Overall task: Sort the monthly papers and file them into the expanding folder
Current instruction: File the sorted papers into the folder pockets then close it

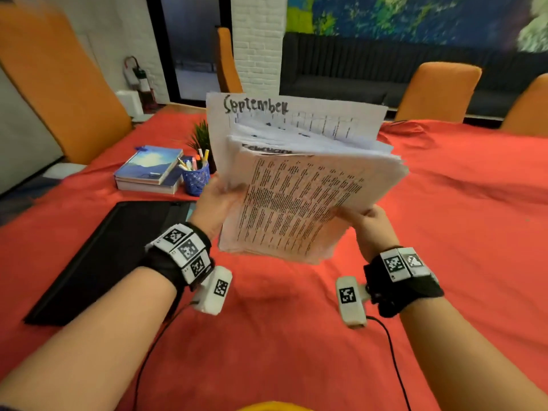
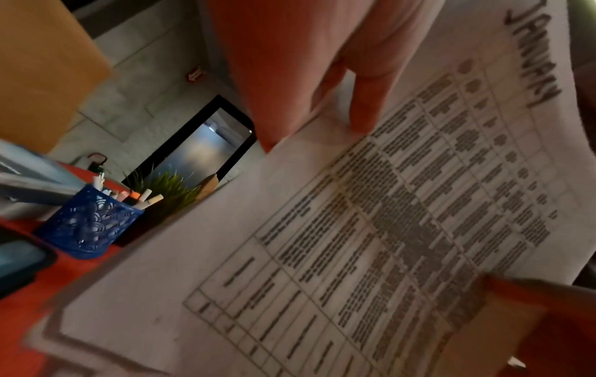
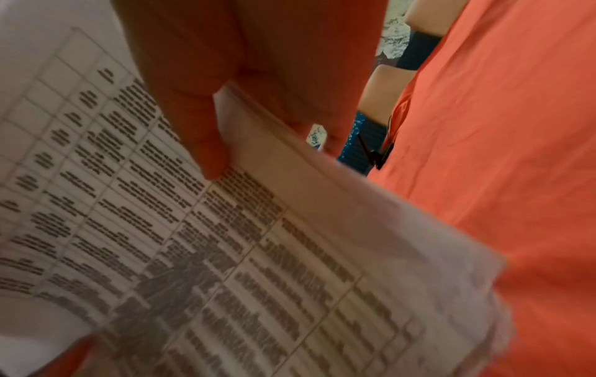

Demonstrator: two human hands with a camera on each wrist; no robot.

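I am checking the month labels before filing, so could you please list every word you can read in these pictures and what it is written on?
"September": handwritten atop the rearmost sheet of the paper stack.
"JANUARY": handwritten atop the table sheet in the left wrist view.
A handwritten heading mid-stack: partly hidden, unreadable.
Printed table text: too blurred.
Book covers: too small.

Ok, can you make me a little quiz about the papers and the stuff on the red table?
1. True or false: both hands hold the stack of papers.
2. Which month is handwritten on the tallest sheet at the back? A) March B) September C) June
3. Fill in: the pens stand in a ____ mesh cup.

Key: 1 true, the left hand and the right hand each grip a side. 2 B. 3 blue.
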